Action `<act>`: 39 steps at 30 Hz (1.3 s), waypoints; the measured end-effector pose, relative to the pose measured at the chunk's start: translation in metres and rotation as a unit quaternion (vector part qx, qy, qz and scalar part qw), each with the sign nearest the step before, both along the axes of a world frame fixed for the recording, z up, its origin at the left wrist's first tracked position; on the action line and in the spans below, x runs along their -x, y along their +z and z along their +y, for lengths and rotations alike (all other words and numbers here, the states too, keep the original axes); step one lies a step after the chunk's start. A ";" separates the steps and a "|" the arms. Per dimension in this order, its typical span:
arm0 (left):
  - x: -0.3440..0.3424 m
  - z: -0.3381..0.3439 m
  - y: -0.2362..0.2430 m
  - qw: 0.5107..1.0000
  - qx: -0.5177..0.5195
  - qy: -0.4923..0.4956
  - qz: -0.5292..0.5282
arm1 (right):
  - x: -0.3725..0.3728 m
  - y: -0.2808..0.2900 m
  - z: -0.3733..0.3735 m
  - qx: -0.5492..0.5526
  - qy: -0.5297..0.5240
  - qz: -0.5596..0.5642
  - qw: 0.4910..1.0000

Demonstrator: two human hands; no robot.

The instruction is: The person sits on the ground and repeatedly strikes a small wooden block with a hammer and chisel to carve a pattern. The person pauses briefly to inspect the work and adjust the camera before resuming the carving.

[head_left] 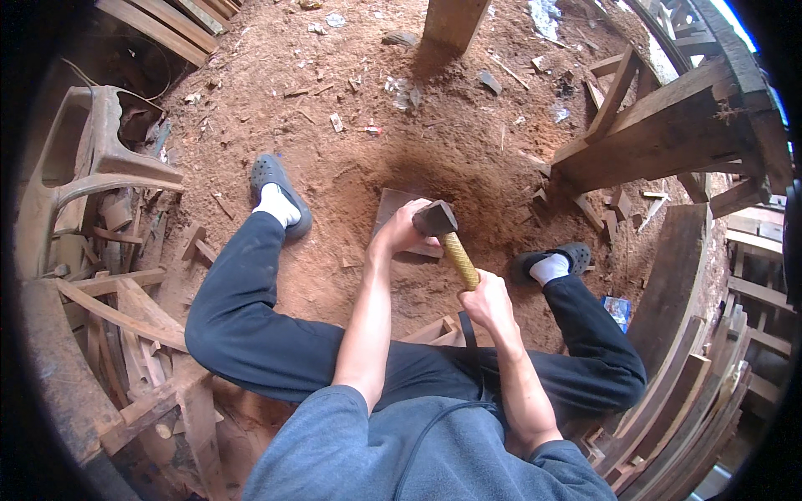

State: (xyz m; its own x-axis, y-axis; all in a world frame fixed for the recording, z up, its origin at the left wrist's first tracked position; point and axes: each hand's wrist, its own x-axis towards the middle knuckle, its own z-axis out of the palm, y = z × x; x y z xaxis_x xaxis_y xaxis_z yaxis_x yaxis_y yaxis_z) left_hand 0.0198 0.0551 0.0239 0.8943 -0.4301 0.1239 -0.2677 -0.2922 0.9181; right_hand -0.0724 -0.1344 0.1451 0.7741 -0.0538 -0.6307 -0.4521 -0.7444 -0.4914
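Note:
My right hand (pixel 490 305) is closed round the lower part of a hammer's yellow, textured handle (pixel 459 260). The hammer's dark, blocky head (pixel 436 219) is up beside my left hand (pixel 401 231) and covers part of its fingers. My left hand is bent over a flat wooden board (pixel 393 203) lying on the ground between my feet. Its fingers look curled together, and whatever they pinch is hidden behind the hammer head. I cannot tell whether the hammer touches anything.
Sawdust and wood scraps cover the ground (pixel 334 159). A worn plastic chair (pixel 109 167) and wooden frame pieces (pixel 138 334) stand at the left. A heavy timber structure (pixel 660 125) rises at the far right, with stacked planks (pixel 672 309) below. A wooden post (pixel 454 25) stands ahead.

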 end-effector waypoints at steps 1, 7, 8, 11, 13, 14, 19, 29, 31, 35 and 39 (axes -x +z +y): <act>0.000 0.000 0.001 1.000 -0.014 0.005 0.024 | -0.001 0.001 0.001 -0.010 -0.002 -0.003 1.000; 0.004 -0.008 -0.010 0.995 0.058 -0.002 0.082 | -0.002 0.004 0.001 -0.022 -0.007 0.015 1.000; 0.006 -0.009 -0.013 0.997 0.047 0.011 0.067 | -0.002 0.004 0.000 -0.026 -0.015 0.019 0.999; 0.013 -0.014 -0.020 0.996 0.034 0.051 0.057 | 0.001 0.002 -0.002 -0.029 -0.018 0.013 0.999; 0.018 -0.021 -0.022 0.991 0.057 0.088 0.080 | 0.003 0.001 -0.002 -0.030 -0.019 0.007 0.999; 0.020 -0.023 -0.022 0.991 0.065 0.094 0.072 | 0.004 0.001 -0.003 -0.032 -0.022 0.005 0.999; 0.014 -0.015 -0.007 0.997 0.004 0.024 0.079 | 0.008 0.003 -0.006 -0.040 -0.036 0.030 0.998; 0.006 -0.002 0.016 0.993 0.018 -0.083 0.088 | 0.011 0.001 0.000 -0.032 -0.019 0.008 0.999; 0.009 -0.004 0.009 0.994 0.002 -0.081 0.072 | 0.011 0.001 0.001 -0.032 -0.021 0.010 0.999; 0.016 -0.005 -0.007 0.998 0.001 -0.057 0.019 | 0.011 0.003 0.001 -0.031 -0.013 0.023 0.999; 0.017 -0.007 -0.020 0.998 -0.034 -0.048 -0.006 | 0.010 0.006 0.003 -0.028 -0.014 0.021 0.999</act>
